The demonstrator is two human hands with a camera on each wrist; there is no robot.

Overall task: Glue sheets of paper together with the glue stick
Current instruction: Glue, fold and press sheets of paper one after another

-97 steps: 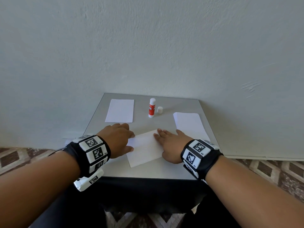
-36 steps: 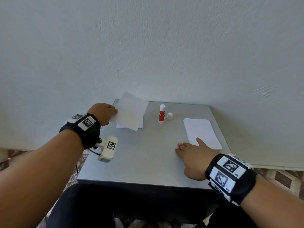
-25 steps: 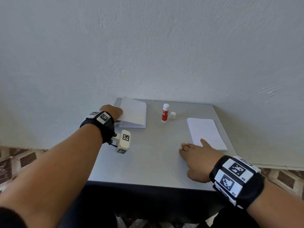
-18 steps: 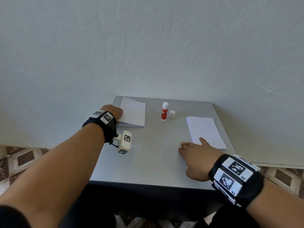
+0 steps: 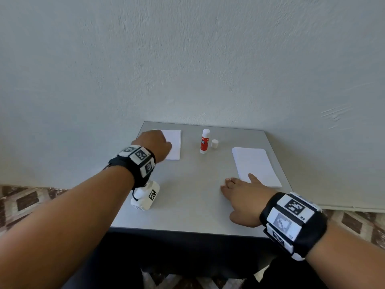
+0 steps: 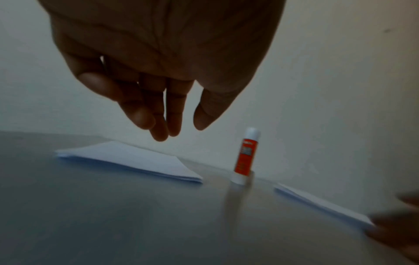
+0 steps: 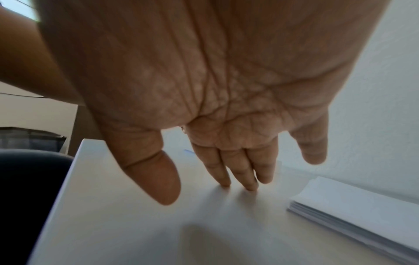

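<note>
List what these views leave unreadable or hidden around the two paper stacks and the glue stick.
- Glue stick label: too small in the head view, blurred in the left wrist view.
- Left paper stack: near corner hidden by the left hand in the head view.
- Right paper stack: cut off by the right wrist view's edge.
- Cap: missing from both wrist views.

paper stacks (image 5: 255, 165): 2 | glue stick (image 5: 204, 141): 1 (upright) | cap (image 5: 214, 144): 1 | table (image 5: 187, 201): 1

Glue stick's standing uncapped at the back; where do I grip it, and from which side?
Grip the glue stick round its red middle, probably from the front: it stands upright, its cap sits close on its right, and the top is exposed.
</note>
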